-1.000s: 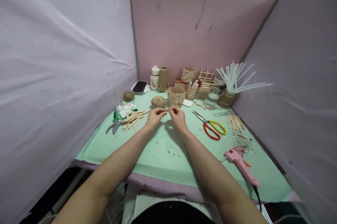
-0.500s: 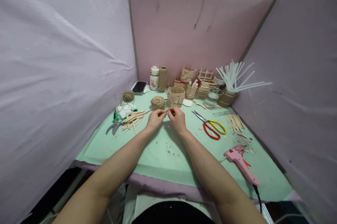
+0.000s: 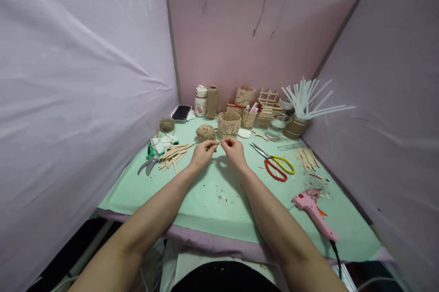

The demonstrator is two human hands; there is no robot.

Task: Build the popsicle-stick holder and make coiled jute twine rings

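A thin tan piece (image 3: 218, 143), pale and slender, too small to tell its exact make, sits between the fingertips of the two hands, just near of the twine ball (image 3: 206, 132) and the wooden basket (image 3: 229, 124); the left hand (image 3: 203, 152) and the right hand (image 3: 233, 151) are each drawn into a pinch of thumb and fingers on this piece, their fingertips close to one another; the knuckles are bent, the wrists low over the worktop (image 3: 206, 209), and both forearms reach in from the near side, converging at the far end; to the left, loose wooden sticks (image 3: 174, 156) lie near the left wrist, with pruning shears (image 3: 150, 165) beyond them; to the right, scissors (image 3: 274, 163) lie apart from the right hand, blades pointing far left; the pink glue gun (image 3: 315, 213) rests near the right edge; between the forearms a stretch of green surface with dark crumbs (image 3: 222, 195) runs to the purple near edge (image 3: 212, 239); fabric walls bound the left and right, and a pink panel (image 3: 240, 50) the far side.
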